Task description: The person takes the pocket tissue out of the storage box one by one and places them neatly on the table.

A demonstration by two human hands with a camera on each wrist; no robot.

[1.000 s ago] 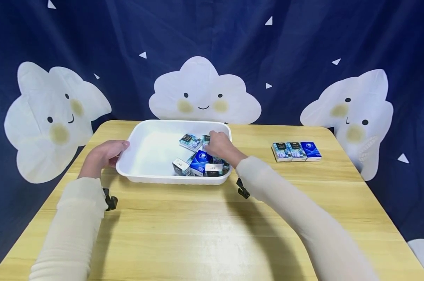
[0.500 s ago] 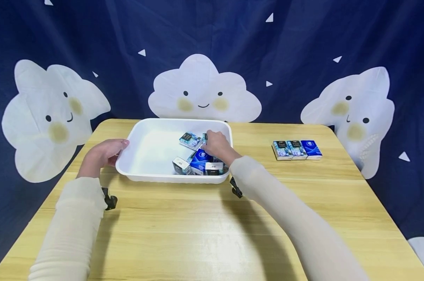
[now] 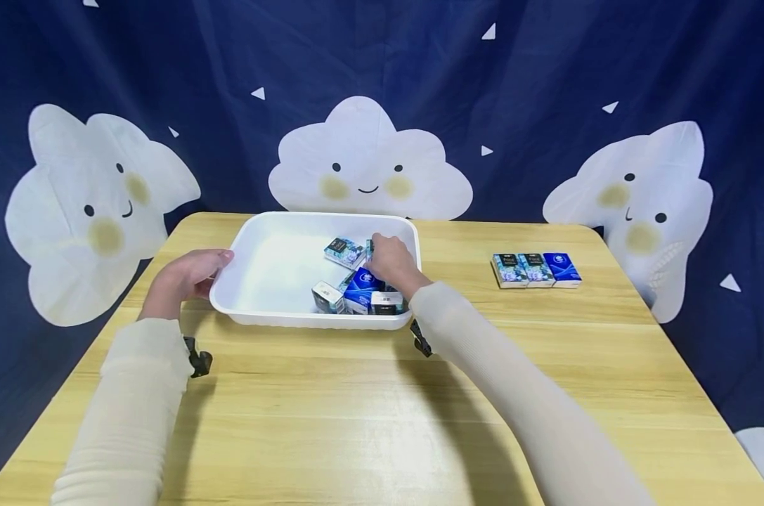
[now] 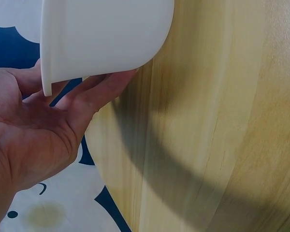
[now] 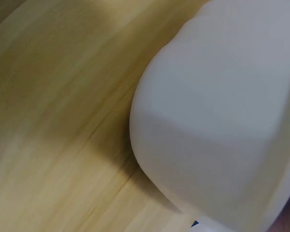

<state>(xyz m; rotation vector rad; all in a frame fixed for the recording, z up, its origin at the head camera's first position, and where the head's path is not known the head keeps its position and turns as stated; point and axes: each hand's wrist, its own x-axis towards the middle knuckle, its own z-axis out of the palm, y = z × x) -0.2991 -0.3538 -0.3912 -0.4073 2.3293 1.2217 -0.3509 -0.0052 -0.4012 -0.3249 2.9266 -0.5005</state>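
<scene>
A white plastic tray (image 3: 280, 320) stands near the table's back edge in the head view, with several pocket tissue packs (image 3: 344, 251) in its right half. My left hand (image 3: 195, 273) grips the tray's left end, thumb at the rim and fingers against the outer wall, as the left wrist view shows (image 4: 43, 121). Inside the tray, my right hand (image 3: 394, 263) pinches a patterned tissue pack (image 3: 370, 248), mostly hidden behind the fingers. Just below that hand lie a blue tissue pack (image 3: 361, 287) and white-sided ones. The right wrist view shows mainly the tray's outer wall (image 5: 208, 106).
To the right of the tray, two patterned packs (image 3: 522, 270) and one blue pack (image 3: 562, 269) lie side by side in a row on the wooden table (image 3: 318, 407). Behind the table hangs a dark blue curtain (image 3: 382, 56) with cloud figures.
My right hand has shifted slightly left over the patterned pack in the tray, and its sleeve has followed. The left hand, the tray and the row of packs stay put.
</scene>
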